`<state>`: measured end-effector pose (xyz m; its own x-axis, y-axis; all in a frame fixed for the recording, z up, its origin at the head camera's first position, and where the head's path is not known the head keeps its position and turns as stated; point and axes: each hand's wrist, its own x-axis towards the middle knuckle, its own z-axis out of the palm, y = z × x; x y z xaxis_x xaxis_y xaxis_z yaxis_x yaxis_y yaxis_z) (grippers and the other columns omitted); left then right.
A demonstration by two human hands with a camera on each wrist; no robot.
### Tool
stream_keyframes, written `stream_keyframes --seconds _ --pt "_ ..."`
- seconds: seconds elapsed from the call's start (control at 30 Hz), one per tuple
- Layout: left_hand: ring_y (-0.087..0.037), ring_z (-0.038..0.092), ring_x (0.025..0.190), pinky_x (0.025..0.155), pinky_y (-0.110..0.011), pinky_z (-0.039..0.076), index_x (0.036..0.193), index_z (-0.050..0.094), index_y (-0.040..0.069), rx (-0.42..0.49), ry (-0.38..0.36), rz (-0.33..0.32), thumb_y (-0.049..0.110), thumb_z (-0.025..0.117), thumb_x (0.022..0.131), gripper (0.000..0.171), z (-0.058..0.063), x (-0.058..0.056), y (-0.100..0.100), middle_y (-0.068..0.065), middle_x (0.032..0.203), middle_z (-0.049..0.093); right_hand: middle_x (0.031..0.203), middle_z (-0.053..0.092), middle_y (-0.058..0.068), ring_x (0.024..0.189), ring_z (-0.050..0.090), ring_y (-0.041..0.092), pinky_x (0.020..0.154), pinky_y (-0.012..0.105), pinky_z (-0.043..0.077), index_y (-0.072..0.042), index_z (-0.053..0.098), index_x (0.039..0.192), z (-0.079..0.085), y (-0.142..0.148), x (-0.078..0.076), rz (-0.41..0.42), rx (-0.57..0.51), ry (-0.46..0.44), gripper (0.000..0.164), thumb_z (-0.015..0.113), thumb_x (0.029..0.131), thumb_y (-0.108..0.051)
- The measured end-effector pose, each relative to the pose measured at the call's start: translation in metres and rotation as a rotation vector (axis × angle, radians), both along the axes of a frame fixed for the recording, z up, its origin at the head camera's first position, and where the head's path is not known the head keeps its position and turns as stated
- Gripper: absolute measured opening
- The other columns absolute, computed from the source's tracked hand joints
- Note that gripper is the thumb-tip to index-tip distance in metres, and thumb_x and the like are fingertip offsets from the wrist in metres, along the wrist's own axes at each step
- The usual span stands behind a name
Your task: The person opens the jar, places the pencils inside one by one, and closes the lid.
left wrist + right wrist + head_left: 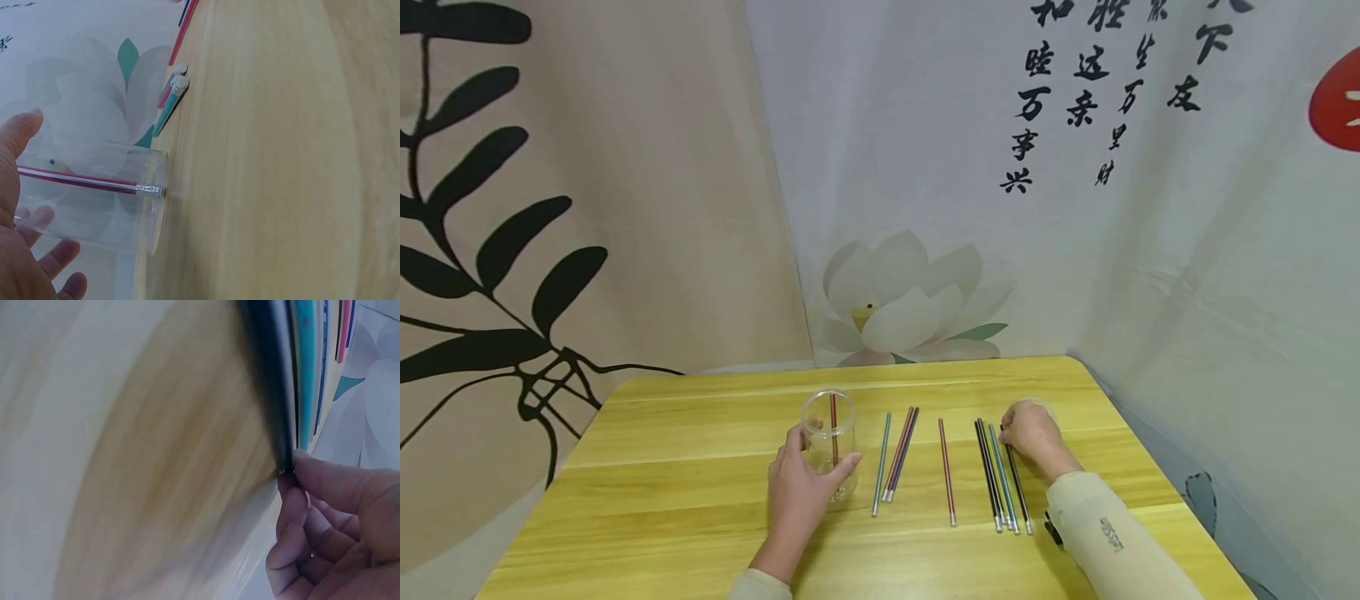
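In the head view my left hand [799, 493] grips a clear cup [847, 440] that stands upright on the table. Inside the cup is one red-striped pencil [81, 180], its metal-and-eraser end down at the base. At the right, my right hand [1036, 435] pinches the far end of a black pencil [1018, 492] between thumb and fingertips. The right wrist view shows the dark pencil [270, 375] in that pinch, next to a teal one [305, 369]. More dark pencils [987, 475] and a blue pencil [1003, 475] lie just left of it.
Between the hands lie a single red pencil [947, 471], a crossing red and dark blue pair [901, 454], and a teal pencil [882, 462] near the cup. They rest on a yellow wood-grain table [685, 483]. A printed cloth [910, 167] hangs behind its far edge.
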<state>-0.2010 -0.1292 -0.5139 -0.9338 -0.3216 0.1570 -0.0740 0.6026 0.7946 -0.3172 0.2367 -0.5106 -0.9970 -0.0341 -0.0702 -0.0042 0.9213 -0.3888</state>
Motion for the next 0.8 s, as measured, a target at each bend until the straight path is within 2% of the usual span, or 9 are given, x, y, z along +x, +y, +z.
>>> stream_keyframes --seconds 0.17,0.4,0.6,0.8 --pt "-0.043 0.062 0.121 0.096 -0.062 0.053 0.145 0.054 0.015 -0.003 0.011 0.001 0.063 0.09 0.078 0.089 0.0021 0.0007 0.0003 -0.021 0.132 0.066 0.109 0.079 0.015 0.095 0.073 0.027 0.089 0.05 0.062 -0.002 0.077 0.102 -0.0001 0.0017 -0.0014 0.0 0.013 0.001 0.018 0.084 0.088 -0.01" --pt "-0.043 0.062 0.122 0.097 -0.063 0.053 0.145 0.054 0.015 -0.003 0.0 0.002 0.063 0.089 0.078 0.09 0.0035 0.0011 0.0014 -0.021 0.133 0.066 0.098 0.076 0.011 0.087 0.068 0.025 0.085 0.048 0.06 -0.004 0.074 0.092 0.003 0.0001 0.0004 -0.008 0.035 -0.004 0.018 0.089 0.085 -0.013" --pt "-0.045 0.061 0.124 0.099 -0.065 0.052 0.145 0.054 0.014 -0.009 -0.005 0.002 0.064 0.089 0.078 0.091 0.0037 0.0015 0.0015 -0.022 0.133 0.066 0.095 0.075 0.008 0.086 0.068 0.023 0.084 0.046 0.061 -0.007 0.073 0.089 0.0045 -0.0015 0.0005 0.003 0.071 -0.036 0.019 0.09 0.086 -0.017" --pt "-0.045 0.061 0.124 0.098 -0.064 0.052 0.145 0.054 0.013 -0.016 0.002 0.0 0.064 0.089 0.079 0.09 0.0033 0.001 0.0023 -0.022 0.133 0.066 0.105 0.076 0.013 0.091 0.071 0.026 0.086 0.048 0.062 -0.004 0.074 0.098 0.0074 -0.0025 -0.0007 0.01 0.058 -0.077 0.018 0.085 0.089 -0.014"
